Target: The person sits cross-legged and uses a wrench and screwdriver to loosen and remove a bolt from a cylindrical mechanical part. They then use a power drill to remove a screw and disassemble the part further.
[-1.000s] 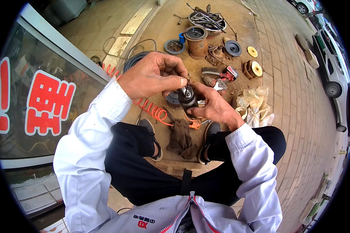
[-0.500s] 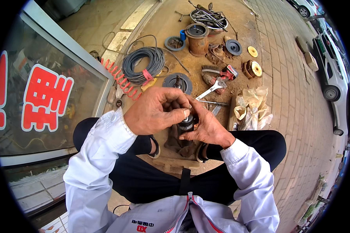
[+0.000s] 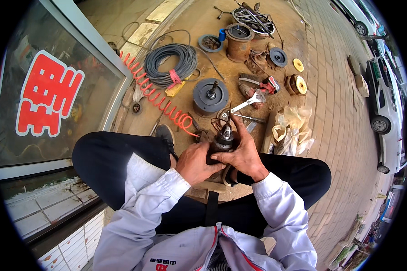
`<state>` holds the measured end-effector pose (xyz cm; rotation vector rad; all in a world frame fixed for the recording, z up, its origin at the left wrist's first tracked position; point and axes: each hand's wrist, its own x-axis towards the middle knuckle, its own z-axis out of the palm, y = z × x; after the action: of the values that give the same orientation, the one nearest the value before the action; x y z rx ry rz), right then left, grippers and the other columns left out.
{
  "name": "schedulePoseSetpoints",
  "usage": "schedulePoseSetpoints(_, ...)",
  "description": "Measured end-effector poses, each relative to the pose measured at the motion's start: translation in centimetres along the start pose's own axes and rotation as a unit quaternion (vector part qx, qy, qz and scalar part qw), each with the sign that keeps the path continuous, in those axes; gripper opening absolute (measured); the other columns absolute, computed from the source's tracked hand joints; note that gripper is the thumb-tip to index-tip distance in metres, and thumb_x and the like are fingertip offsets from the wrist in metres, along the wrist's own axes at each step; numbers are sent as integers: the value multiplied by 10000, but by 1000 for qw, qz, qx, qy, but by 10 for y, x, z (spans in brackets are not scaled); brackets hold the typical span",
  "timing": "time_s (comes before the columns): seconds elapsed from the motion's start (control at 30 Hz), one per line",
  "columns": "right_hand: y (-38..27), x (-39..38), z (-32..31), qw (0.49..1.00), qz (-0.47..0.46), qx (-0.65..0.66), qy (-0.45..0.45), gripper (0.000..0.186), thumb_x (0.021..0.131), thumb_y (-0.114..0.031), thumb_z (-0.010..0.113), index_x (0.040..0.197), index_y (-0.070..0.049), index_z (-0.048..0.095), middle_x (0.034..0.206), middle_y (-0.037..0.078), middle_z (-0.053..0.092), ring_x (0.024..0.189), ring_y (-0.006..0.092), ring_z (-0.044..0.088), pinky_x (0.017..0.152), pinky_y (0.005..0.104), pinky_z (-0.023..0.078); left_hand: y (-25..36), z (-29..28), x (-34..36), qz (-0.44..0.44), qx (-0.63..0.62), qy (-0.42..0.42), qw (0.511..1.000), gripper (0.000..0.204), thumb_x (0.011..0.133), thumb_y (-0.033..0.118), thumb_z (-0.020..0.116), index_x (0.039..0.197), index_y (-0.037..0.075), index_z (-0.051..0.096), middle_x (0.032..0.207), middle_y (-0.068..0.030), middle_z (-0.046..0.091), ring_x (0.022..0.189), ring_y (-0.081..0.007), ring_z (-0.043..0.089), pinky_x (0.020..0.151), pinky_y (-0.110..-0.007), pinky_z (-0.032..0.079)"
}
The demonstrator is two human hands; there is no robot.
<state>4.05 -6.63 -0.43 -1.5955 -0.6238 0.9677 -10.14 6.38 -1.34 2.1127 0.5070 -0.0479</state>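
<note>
The left hand [image 3: 195, 163] and right hand [image 3: 246, 156] both grip a dark cylinder [image 3: 222, 145] just above the person's lap, between the knees. Out on the ground, a bowl [image 3: 267, 35] is heaped with metal tools, and a dish [image 3: 211, 50] holds small brownish bits. A dark disc [image 3: 239, 30] sits atop a rusty drum [image 3: 238, 50]. What the crumpled bags [image 3: 296, 131] hold, I can't tell.

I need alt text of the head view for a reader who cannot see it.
A person grips a dark cylinder with the left hand and right hand. Ahead on brown ground lie a grey disc, a wrench, a coiled cable and a red hose; white cars stand at the right.
</note>
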Motion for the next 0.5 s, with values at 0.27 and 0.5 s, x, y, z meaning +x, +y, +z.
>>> schedulePoseSetpoints(0.27, 18, 36, 0, 967, -61, -245, -29, 1266, 572, -226, 994, 1576, -25, 250, 1485, 209, 428, 1331, 301, 501, 1110, 421, 444, -28, 13, 10, -31, -39, 55, 997, 507, 714, 332, 876, 1075, 25, 696, 921, -190, 741, 850, -381, 723, 739, -454, 563)
schedulePoseSetpoints(0.5, 46, 57, 4, 972, -55, -219, -65, 1265, 576, -259, 973, 1568, 15, 237, 1526, 239, 407, 1430, 350, 409, 1201, 418, 323, -45, 23, 15, -90, -95, 53, 990, 463, 740, 286, 885, 1066, 11, 705, 962, -149, 763, 932, -293, 743, 795, -385, 555)
